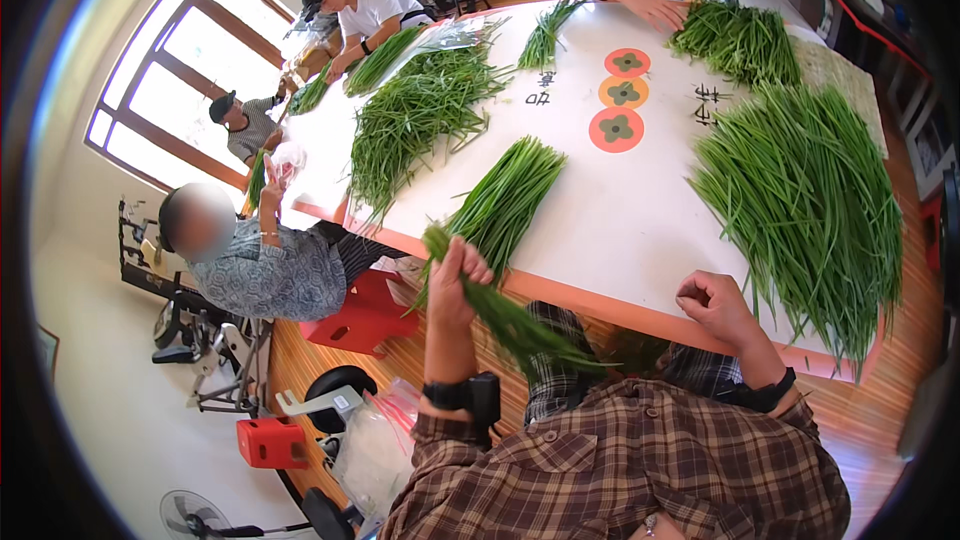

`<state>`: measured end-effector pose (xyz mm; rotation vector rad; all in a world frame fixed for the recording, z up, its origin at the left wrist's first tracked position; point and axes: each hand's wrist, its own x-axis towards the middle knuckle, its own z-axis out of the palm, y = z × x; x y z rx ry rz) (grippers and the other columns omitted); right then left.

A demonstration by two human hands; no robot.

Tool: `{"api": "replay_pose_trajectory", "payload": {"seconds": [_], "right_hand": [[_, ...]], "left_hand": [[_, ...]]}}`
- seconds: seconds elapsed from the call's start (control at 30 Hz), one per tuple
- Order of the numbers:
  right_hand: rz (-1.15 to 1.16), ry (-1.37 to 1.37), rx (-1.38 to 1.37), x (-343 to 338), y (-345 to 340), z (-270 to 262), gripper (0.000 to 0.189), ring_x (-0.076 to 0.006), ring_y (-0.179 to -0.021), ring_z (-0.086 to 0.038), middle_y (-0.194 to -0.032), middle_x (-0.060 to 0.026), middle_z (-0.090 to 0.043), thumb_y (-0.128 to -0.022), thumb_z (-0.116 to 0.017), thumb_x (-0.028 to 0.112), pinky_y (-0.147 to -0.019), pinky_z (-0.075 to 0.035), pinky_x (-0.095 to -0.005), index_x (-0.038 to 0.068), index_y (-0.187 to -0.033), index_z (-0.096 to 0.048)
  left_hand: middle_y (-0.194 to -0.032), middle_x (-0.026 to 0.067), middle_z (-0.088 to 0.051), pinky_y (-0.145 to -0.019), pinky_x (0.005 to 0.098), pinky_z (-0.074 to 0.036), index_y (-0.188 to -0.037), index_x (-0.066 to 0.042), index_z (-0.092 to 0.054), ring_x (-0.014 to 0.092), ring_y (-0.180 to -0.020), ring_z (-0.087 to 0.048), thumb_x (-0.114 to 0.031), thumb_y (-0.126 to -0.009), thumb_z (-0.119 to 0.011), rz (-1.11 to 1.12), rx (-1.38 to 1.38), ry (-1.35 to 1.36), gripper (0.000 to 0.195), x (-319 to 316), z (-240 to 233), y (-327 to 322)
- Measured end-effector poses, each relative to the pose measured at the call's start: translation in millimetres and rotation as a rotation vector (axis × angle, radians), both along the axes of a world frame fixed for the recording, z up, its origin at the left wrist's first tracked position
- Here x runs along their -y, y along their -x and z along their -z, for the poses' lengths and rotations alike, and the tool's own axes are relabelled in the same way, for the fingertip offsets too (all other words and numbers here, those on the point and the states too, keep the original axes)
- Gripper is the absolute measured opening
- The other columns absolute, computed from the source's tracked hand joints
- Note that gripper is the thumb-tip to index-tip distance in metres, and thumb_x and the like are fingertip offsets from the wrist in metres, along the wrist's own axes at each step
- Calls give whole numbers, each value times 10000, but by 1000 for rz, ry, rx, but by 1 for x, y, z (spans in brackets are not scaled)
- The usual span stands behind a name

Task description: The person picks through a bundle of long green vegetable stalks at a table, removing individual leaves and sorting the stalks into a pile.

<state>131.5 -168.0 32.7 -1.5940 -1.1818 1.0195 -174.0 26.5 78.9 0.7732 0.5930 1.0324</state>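
My left hand [459, 274] grips a bunch of green garlic chives [517, 326], raised at the table's near edge. The bunch slants across my fist, and its long leaf ends hang over my lap, blurred. My right hand [720, 307] rests at the table edge with curled fingers and nothing visible in them. Just beyond my left fist lies a neat bundle of chives [514, 199] with its stems aligned. To the right of my right hand spreads a large heap of long chives [806, 217]. Both lie on the white tabletop [622, 232] with its orange border.
A tangled chive pile [424, 116] lies mid-left, with smaller bundles [547, 37] farther back. Another heap [739, 41] is at the far right, near a co-worker's hand [652, 7]. A seated person [270, 262] is at my left. Red stools [360, 315] and plastic bags [375, 450] are on the floor.
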Motion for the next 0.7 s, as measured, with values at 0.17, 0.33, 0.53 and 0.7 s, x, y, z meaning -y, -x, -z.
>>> {"api": "replay_pose_trajectory", "payload": {"seconds": [0.17,0.33,0.53,0.7], "right_hand": [[-94,-108,231,1,-1,-6,99,-187,-589,-562,-689,-78,-588,-755,-612,116,-553,-441,-289,42,-811,-579],[-125,-149,283,-1,2,-6,99,-239,-619,-572,-716,-86,-590,-753,-597,135,-567,-448,-322,57,-810,-576],[-134,-185,345,-1,0,-3,103,-254,-657,-572,-730,-85,-586,-751,-598,139,-587,-447,-345,68,-818,-566],[-150,-175,358,-3,-3,0,110,-262,-686,-575,-745,-82,-590,-755,-597,146,-599,-446,-354,66,-823,-564]], "left_hand": [[-612,-5,-453,-465,245,-396,-809,-70,-467,106,-517,-463,-172,-888,-523,-194,-910,-371,141,3,-37,64],[-786,193,-566,-615,461,-413,-952,-31,-509,412,-740,-532,-198,-825,-553,-308,-1916,-1046,214,-33,-71,71],[-917,218,-588,-718,442,-439,-1058,21,-503,391,-840,-554,-260,-862,-513,-405,-1880,-1238,343,-95,-73,-17],[-956,161,-609,-729,420,-455,-1083,-59,-498,341,-874,-580,-293,-794,-611,-283,-1865,-1140,388,-134,-26,-85]]}}
